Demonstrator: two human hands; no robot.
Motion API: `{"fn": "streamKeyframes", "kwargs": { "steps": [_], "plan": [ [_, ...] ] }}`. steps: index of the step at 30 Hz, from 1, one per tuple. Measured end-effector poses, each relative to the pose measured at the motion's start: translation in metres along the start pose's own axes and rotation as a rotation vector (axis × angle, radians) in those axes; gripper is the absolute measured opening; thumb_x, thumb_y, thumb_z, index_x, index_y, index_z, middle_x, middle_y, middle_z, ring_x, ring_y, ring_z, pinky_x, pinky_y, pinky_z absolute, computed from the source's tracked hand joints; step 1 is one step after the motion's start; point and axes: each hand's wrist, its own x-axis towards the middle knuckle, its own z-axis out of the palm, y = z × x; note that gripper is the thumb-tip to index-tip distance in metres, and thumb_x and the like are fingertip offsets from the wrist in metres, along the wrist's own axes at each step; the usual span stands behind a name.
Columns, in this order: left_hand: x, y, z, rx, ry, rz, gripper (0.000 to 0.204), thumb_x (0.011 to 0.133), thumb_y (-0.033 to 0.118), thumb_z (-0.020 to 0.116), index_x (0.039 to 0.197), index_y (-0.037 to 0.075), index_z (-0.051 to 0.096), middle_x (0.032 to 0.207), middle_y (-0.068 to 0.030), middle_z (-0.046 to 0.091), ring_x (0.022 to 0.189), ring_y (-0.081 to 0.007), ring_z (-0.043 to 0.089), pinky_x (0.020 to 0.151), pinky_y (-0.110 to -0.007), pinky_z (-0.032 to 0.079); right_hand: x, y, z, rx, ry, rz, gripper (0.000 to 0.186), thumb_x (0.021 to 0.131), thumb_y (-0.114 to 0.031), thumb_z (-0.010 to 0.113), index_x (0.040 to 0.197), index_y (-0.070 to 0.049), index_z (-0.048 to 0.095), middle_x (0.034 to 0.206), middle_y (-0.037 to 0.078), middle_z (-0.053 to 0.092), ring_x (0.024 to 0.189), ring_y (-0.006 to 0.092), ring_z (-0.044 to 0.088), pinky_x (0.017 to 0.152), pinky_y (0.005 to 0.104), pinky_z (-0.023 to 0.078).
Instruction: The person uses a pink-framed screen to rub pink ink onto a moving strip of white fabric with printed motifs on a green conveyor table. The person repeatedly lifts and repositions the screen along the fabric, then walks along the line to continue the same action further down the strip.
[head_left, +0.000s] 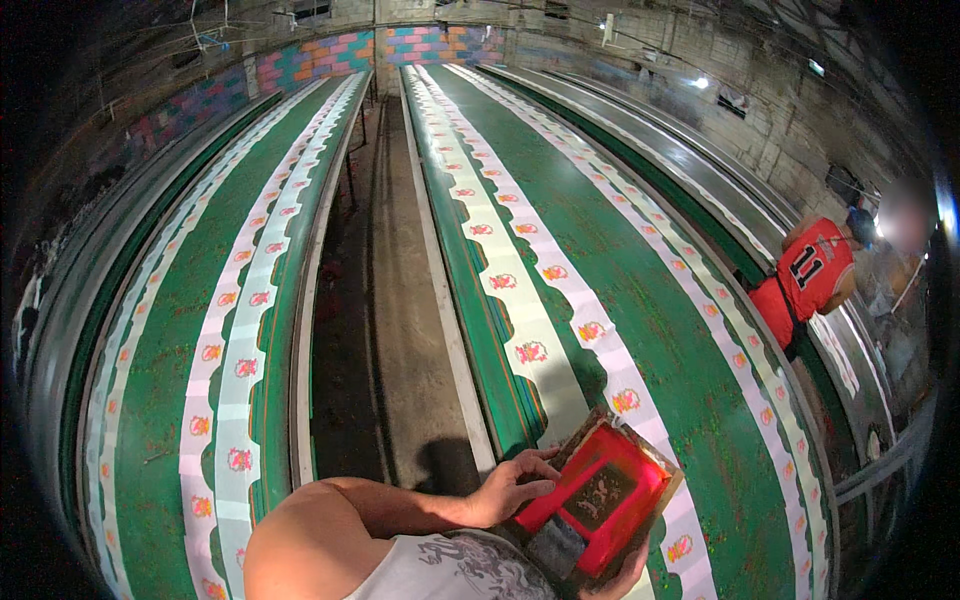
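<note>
A wooden-edged screen printing frame (655, 450) is tilted in front of my body, its mesh smeared with bright red ink around a dark patterned window. My left hand (515, 487) has its fingers curled at the frame's left edge. Along the lower right side, my right hand (628, 578) grips the frame from beneath, most of its fingers hidden. A dark grey patch lies in the frame's near end; I cannot make out what it is. Under and beyond the frame run a white fabric strip (510, 262) and a pinkish one (570, 295), both bearing repeated red-and-yellow prints.
Long green printing tables (660, 350) stretch away on both sides of a narrow concrete aisle (390, 280). More printed strips (240, 400) lie on the left table. At the right, a person in a red jersey (810, 275) leans by another table; a second person (900, 270) stands beyond.
</note>
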Motion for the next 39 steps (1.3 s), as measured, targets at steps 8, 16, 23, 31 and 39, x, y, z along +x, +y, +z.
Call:
{"fn": "streamKeyframes", "kwargs": {
  "steps": [8, 16, 23, 31, 39],
  "plan": [
    [0.075, -0.007, -0.09, -0.003, 0.01, 0.145, 0.028, 0.103, 0.025, 0.081, 0.121, 0.004, 0.078, 0.16, -0.02, 0.054, 0.159, -0.0307, 0.044, 0.124, -0.044, 0.039, 0.069, 0.082, 0.053, -0.416, -0.046, -0.582, 0.091, 0.105, -0.05, 0.072, 0.174, -0.006, 0.032, 0.162, 0.032, 0.051, 0.139, 0.0521, 0.059, 0.115, 0.0612, 0.05],
    [0.176, 0.038, -0.241, -0.094, -0.004, 0.157, 0.021, 0.105, 0.015, 0.076, 0.123, 0.005, 0.078, 0.159, -0.0202, 0.054, 0.16, -0.0303, 0.041, 0.128, -0.045, 0.035, 0.146, 0.017, 0.247, 0.253, 0.085, 0.174, 0.083, 0.109, -0.053, 0.057, 0.171, 0.0, 0.037, 0.17, 0.021, 0.045, 0.154, 0.0394, 0.046, 0.125, 0.0558, 0.041],
    [0.23, 0.08, -0.312, -0.115, -0.035, 0.132, 0.021, 0.105, 0.013, 0.075, 0.124, 0.006, 0.078, 0.164, -0.0198, 0.048, 0.158, -0.026, 0.042, 0.127, -0.041, 0.035, 0.19, 0.048, 0.313, -0.045, 0.014, -0.265, 0.064, 0.118, -0.037, 0.049, 0.168, 0.001, 0.039, 0.172, 0.022, 0.04, 0.154, 0.0369, 0.045, 0.128, 0.0541, 0.038],
    [0.256, 0.086, -0.339, -0.061, 0.036, 0.181, 0.025, 0.104, 0.021, 0.077, 0.124, 0.006, 0.078, 0.163, -0.0209, 0.05, 0.161, -0.0316, 0.038, 0.13, -0.045, 0.031, 0.245, 0.072, 0.358, -0.071, 0.035, -0.52, 0.064, 0.117, -0.037, 0.051, 0.167, 0.0, 0.04, 0.168, 0.02, 0.045, 0.151, 0.0357, 0.048, 0.126, 0.054, 0.041],
    [0.299, 0.108, -0.409, -0.097, 0.097, 0.118, 0.023, 0.103, 0.02, 0.077, 0.122, 0.006, 0.078, 0.164, -0.0214, 0.051, 0.164, -0.0311, 0.035, 0.13, -0.046, 0.032, 0.297, 0.013, 0.44, 0.34, 0.023, 0.19, 0.08, 0.11, -0.049, 0.058, 0.17, 0.001, 0.039, 0.162, 0.023, 0.052, 0.147, 0.035, 0.053, 0.123, 0.0505, 0.043]
  ]
}}
